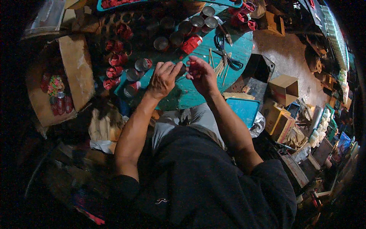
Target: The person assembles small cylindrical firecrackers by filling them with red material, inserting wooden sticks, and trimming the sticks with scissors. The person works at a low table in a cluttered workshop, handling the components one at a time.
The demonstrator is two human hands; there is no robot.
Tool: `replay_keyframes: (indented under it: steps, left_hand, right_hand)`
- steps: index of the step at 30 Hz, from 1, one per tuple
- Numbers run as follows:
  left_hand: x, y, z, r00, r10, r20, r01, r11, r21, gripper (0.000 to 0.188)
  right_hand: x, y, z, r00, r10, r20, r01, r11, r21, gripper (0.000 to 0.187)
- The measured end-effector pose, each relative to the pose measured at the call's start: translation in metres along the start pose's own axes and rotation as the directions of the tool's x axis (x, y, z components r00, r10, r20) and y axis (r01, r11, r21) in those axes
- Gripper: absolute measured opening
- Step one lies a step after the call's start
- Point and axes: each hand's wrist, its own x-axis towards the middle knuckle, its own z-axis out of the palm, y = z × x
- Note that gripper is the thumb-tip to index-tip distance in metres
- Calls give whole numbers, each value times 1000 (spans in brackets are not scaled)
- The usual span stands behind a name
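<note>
Your left hand [164, 79] grips one dark, rounded piece [182, 70] above the turquoise table [192, 96]; your right hand [202, 74] curls beside it, its hold unclear. Beyond lie one cylindrical red metal can [191, 44] and thin, overlapping wooden sticks [220, 69].

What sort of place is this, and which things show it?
Probably a small craft workshop: black-handled scissors, thin wooden sticks and open metal cans share a turquoise table.
</note>
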Motion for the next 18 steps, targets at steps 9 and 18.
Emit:
replay_keyframes:
  steps: [9, 18]
  left_hand:
    - [-14, 12, 11, 985, -142, -99, 127, 981, -147, 64]
    - [-18, 15, 16, 978, -177, -109, 169, 983, -75, 63]
  right_hand:
    - [22, 20, 18, 973, -229, -33, 231, 968, 99, 32]
    - [30, 23, 6, 962, -272, 1, 271, 961, -52, 22]
